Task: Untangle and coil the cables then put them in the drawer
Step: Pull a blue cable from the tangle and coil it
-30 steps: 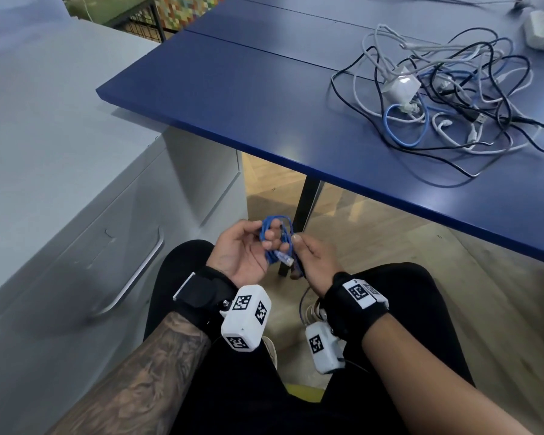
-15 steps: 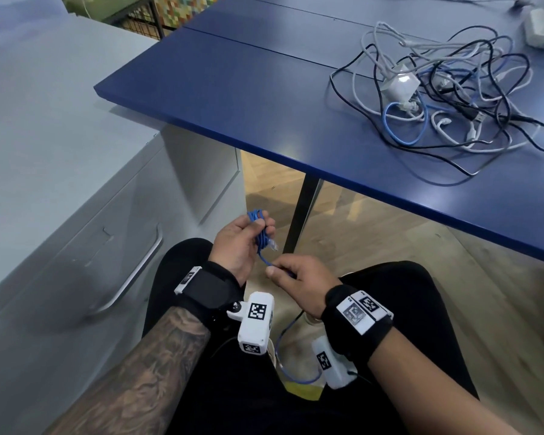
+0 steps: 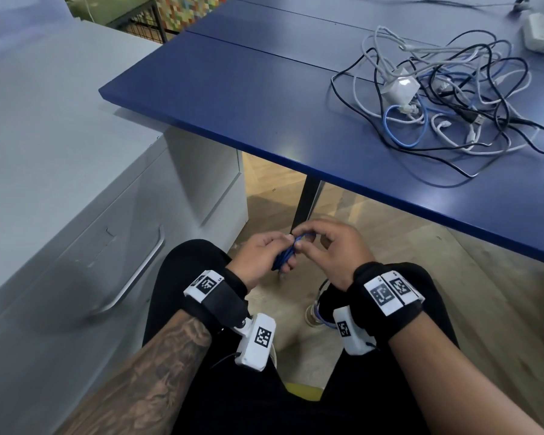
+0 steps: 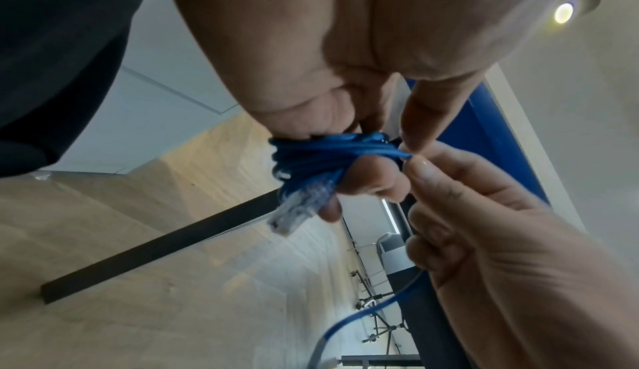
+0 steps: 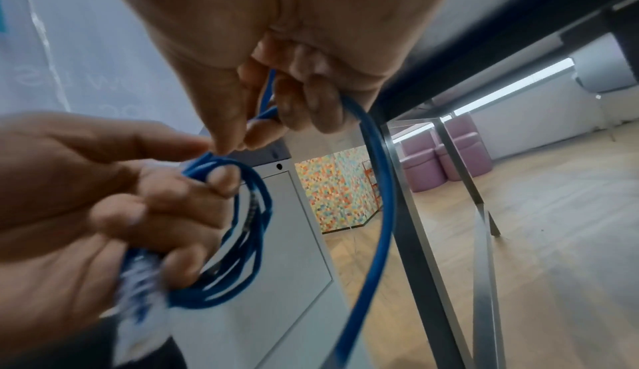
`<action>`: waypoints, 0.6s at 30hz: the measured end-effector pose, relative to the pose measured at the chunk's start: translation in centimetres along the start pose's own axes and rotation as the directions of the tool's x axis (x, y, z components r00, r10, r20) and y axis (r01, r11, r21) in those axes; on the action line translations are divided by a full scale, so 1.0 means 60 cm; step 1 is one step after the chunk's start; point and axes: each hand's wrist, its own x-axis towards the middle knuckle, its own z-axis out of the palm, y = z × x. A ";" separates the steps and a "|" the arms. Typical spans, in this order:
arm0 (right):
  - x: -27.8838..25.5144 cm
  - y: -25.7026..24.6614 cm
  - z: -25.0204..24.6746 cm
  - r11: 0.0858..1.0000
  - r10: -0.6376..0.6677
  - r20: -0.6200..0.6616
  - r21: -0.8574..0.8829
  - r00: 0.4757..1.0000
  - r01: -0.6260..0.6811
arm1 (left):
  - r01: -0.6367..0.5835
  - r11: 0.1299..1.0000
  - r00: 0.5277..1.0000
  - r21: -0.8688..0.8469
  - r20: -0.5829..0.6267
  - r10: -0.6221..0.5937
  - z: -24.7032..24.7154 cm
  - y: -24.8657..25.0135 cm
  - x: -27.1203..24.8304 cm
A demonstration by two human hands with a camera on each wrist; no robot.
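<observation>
A blue network cable (image 3: 285, 257) is wound into a small coil over my lap, below the table edge. My left hand (image 3: 264, 257) grips the coil (image 4: 318, 156), and a clear plug (image 4: 297, 211) sticks out under its fingers. My right hand (image 3: 324, 246) pinches the loose strand (image 5: 266, 101) right beside the coil (image 5: 235, 224). The free length (image 5: 377, 197) hangs down from that hand toward the floor. A tangle of black, white and blue cables (image 3: 446, 102) lies on the blue table. The grey cabinet's drawer, with its metal handle (image 3: 139, 271), is closed at my left.
The blue table (image 3: 264, 98) stretches ahead and to the right, with a dark leg (image 3: 305, 205) just beyond my hands. A white charger block (image 3: 401, 87) sits in the tangle, and a white box (image 3: 542, 32) lies at the far right. Wooden floor lies below.
My right hand has come up from below to meet the left hand at the coil, bringing the strand with it. The hanging loop under my hands has shortened.
</observation>
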 end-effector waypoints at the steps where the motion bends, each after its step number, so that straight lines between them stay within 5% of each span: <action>1: 0.004 0.005 -0.003 1.000 0.007 -0.030 0.022 1.000 -0.006 | 0.014 1.000 1.000 -0.012 0.023 -0.014 0.000 0.005 -0.002; 5: 0.014 0.023 0.001 0.992 0.059 -0.060 0.112 0.996 -0.052 | 0.103 0.958 0.991 -0.267 0.106 -0.077 -0.001 0.022 -0.010; 11: 0.008 0.017 0.048 0.926 0.212 0.028 0.314 0.977 -0.210 | 0.124 0.738 0.991 -0.664 0.122 -0.057 -0.017 0.031 -0.015; 15: -0.008 0.022 0.088 0.935 0.234 0.223 0.215 0.946 -0.282 | 0.014 0.615 1.000 -0.788 -0.005 -0.028 -0.033 0.027 -0.001; 18: -0.023 0.022 0.108 0.981 0.179 0.346 0.010 0.921 -0.194 | -0.070 0.569 0.993 -0.819 -0.110 -0.036 -0.052 0.017 0.014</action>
